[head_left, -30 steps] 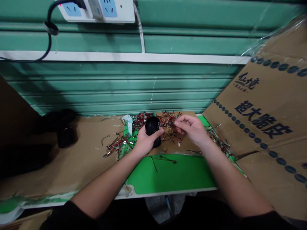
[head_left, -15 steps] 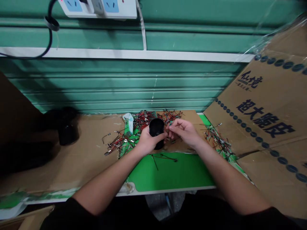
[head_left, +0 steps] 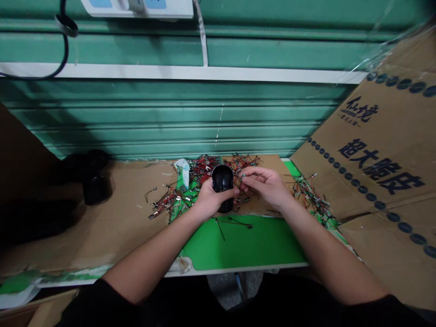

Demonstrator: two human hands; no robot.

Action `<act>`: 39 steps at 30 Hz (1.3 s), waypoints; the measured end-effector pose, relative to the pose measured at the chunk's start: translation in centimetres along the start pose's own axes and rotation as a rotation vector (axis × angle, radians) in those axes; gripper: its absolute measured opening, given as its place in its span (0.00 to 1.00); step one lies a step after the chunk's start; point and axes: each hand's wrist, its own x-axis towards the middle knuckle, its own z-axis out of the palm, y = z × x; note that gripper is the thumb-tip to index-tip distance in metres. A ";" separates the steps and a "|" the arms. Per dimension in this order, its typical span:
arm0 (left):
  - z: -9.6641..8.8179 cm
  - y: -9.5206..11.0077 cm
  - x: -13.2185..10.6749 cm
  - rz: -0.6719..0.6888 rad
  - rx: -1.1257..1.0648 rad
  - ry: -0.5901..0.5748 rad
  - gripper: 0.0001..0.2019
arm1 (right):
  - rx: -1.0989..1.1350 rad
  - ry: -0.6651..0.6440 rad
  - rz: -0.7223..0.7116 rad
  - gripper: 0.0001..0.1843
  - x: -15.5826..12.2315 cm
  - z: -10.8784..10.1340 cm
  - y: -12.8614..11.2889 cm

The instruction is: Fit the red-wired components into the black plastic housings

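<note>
My left hand [head_left: 209,200] is closed around a black plastic housing [head_left: 222,178], open-topped and rounded, its thumb across the front. Just to the right, my right hand [head_left: 269,185] pinches a small greenish piece [head_left: 243,176] between thumb and fingertips; it is too small to name for certain. The right fingertips are apart from the housing. Behind both hands lies a heap of red and black wires [head_left: 206,167] with small ends. More wires [head_left: 170,202] are spread left of my left hand, and a few loose ones [head_left: 235,221] lie in front of the housing.
Further wires [head_left: 311,199] lie at the right beside a printed cardboard panel [head_left: 384,163]. Dark round parts [head_left: 96,190] stand on the cardboard at left. A green mat [head_left: 245,250] covers the front edge. A power strip [head_left: 143,10] hangs on the green wall.
My right hand has drawn slightly to the right, away from the housing, with the small piece in its fingers. My left hand keeps hold of the housing, whose opening shows more light.
</note>
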 end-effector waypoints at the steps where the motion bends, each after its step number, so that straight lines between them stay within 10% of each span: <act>1: 0.0 0.2 0.1 0.007 -0.041 0.040 0.20 | -0.010 0.006 0.005 0.19 -0.1 -0.1 -0.2; 9: -0.3 -0.1 0.7 0.070 -0.032 0.094 0.24 | 0.045 -0.118 0.038 0.19 -0.8 0.5 -0.3; 22: 0.4 -0.9 -0.2 0.170 0.129 0.004 0.32 | -0.111 0.208 -0.142 0.16 0.1 1.6 2.3; 39: 0.5 -1.4 -0.6 0.270 0.219 -0.027 0.32 | -0.306 0.177 -0.365 0.08 0.1 1.5 3.0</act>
